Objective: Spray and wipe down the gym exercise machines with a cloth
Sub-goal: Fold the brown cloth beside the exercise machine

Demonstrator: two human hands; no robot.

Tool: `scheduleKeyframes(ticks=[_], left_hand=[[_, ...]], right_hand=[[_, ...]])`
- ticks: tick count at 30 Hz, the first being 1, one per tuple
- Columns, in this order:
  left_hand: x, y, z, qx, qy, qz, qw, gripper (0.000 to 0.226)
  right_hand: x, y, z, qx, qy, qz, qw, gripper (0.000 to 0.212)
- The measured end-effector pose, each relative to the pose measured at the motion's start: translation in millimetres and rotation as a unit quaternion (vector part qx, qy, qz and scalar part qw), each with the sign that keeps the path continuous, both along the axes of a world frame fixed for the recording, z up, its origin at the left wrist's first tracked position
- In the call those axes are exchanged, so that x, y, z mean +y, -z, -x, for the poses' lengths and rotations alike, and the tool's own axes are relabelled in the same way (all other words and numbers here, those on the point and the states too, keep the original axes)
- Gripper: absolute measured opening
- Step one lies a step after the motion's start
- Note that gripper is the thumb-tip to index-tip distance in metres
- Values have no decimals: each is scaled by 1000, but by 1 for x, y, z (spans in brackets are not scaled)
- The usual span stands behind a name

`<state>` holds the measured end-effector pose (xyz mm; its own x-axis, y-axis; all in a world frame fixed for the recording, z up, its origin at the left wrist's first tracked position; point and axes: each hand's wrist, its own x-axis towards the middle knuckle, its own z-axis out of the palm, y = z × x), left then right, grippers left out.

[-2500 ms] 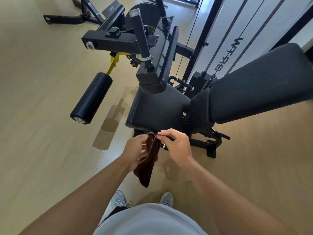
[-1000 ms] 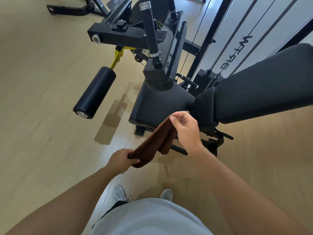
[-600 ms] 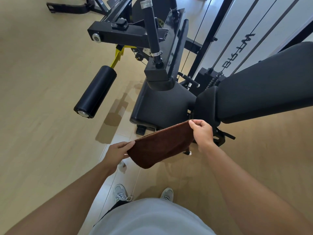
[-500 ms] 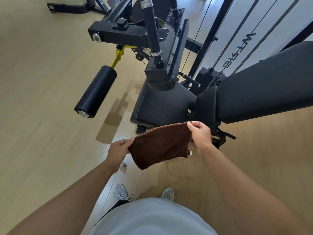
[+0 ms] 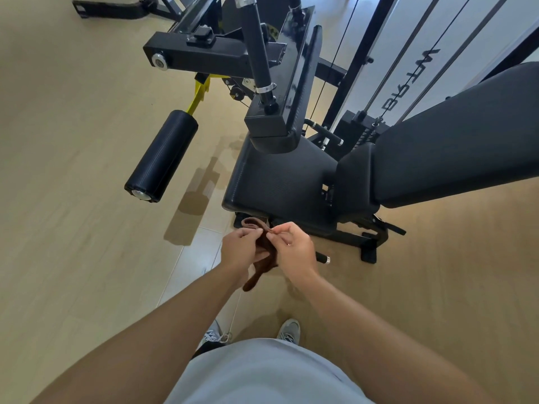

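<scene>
A brown cloth point(image 5: 262, 252) hangs folded between my two hands, just in front of the black seat pad point(image 5: 280, 182) of a leg machine. My left hand point(image 5: 240, 249) grips the cloth from the left. My right hand point(image 5: 294, 247) pinches its top fold from the right. Both hands are close together, below the seat's front edge and not touching it. No spray bottle is in view.
A black backrest pad point(image 5: 455, 141) slopes up to the right. A black roller pad point(image 5: 163, 156) on a yellow arm sticks out at the left. A black frame and handle post point(image 5: 256, 51) rise behind the seat. Wood floor lies to the left and right.
Half a second ago the cloth was stretched flat between my hands held apart. Now my hands have come together and the cloth is folded and bunched between them.
</scene>
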<state>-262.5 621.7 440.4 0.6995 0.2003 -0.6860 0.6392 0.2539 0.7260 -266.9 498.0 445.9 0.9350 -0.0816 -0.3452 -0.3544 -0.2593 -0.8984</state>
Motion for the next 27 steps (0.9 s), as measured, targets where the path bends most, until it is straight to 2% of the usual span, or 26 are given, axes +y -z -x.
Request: scheduleKeyframes(ticks=[8,14,16,20,24,26,27], left_hand=[[3,-7,1,24,17,23,999,15],[10,-7,1,37,13,92,995,20],[12,-9,2,48,8,111,993,19],[12,-12,7,61,18,81,995,19],[15,-16,9,58,46,87,993,20],[18,-14,8,52,54,18,997,13],[22,-12,8,29,70,-65,995,14]], right_hand=[[-7,0,7,-50,-44,44,997,15],[-10,-6,11,-64,-84,27,994,23],[-12,-4,11,-69,-107,31,991,19],[-12,1,12,-61,-141,69,986,18],[-12,2,6,-47,-88,46,994,12],[-12,-2,4,-37,-81,54,995,10],[-12,-4,4,-31,-82,61,994,10]])
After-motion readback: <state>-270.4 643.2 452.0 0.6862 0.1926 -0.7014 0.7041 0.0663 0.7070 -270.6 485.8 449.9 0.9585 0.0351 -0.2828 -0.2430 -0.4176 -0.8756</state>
